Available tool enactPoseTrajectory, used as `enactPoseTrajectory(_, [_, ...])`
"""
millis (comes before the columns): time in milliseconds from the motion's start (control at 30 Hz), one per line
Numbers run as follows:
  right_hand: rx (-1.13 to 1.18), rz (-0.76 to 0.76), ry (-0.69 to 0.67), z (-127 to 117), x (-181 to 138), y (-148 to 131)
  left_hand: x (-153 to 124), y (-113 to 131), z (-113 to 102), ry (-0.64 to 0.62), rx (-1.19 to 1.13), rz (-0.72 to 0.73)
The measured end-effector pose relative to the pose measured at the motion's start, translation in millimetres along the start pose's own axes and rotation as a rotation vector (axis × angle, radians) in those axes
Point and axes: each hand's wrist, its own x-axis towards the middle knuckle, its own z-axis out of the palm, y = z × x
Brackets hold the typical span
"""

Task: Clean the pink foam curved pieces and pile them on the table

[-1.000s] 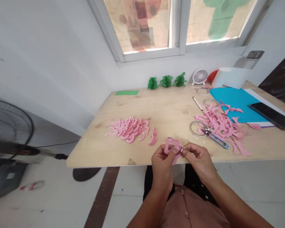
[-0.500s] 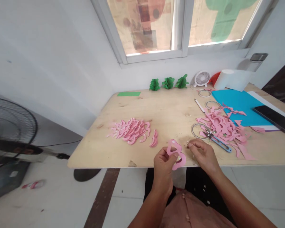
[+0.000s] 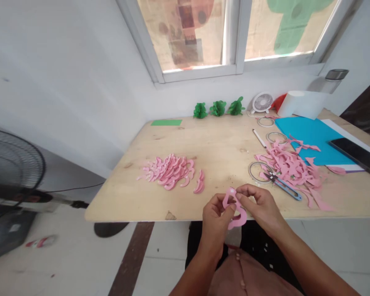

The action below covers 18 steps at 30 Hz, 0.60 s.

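My left hand (image 3: 215, 222) pinches a wavy pink paper cutout (image 3: 241, 217) with holes in it, above the table's front edge. A small white square shows at the cutout's top. My right hand (image 3: 262, 205) has its thumb and finger closed at the cutout's upper right edge, touching it. Left of my hands lie a small stack of curved pink paper pieces (image 3: 199, 183) and a larger pile of curved pink pieces (image 3: 172, 170). Blue-handled thread snips (image 3: 285, 187) rest to the right, beside pink paper scraps (image 3: 291, 164).
Rolls of tape (image 3: 255, 172), a marker (image 3: 259, 138), blue sheets (image 3: 314, 137) and a phone (image 3: 356, 154) lie on the right. Green paper ornaments (image 3: 218, 108) and a small white fan (image 3: 262, 102) stand along the wall. A green strip (image 3: 166, 122) lies back left.
My right hand has moved left from beside the cutout to its upper edge and now touches it. The cutout has shifted slightly right and down in my left hand.
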Motion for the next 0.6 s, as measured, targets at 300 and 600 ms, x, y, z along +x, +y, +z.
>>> enactPoseTrajectory(300, [-0.078, -0.061, -0.036, -1, -5, 0, 9, 4, -7, -0.009, -0.047, -0.023])
enactPoseTrajectory(600, [-0.377, -0.385, 0.229, 3, -10, 3, 11, 1, -4, 0.057, 0.004, 0.084])
